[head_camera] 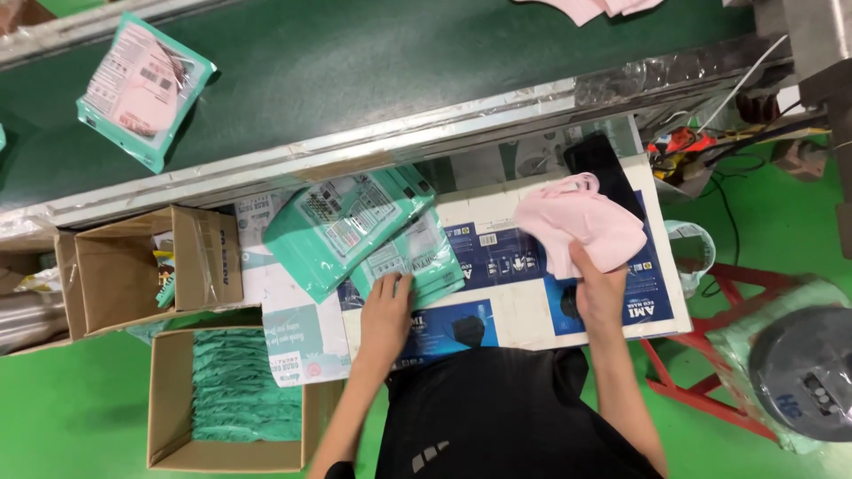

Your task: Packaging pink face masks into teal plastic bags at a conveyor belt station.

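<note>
Left hand [388, 306] flat, fingers spread, pressing lower teal pouch [417, 257] on tabletop [524, 306]; right hand [600, 288] just right of pouch, fingers pinching pink mask stack [577, 226]; judgement: keep pouch pinned, stack squared, mouth held wide.

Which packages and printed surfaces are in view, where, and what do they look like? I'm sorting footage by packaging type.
Teal pouch: on the dark green conveyor, upper left, flat, pink contents showing.
Teal pouches: overlapping stack on the worktop; left hand touches the lower one.
Printed board: worktop cover, white with blue panels.
Pink masks: soft bundle held by right hand.
Cardboard box: lower left, holds teal pouches.
Open carton: left, brown.
</note>
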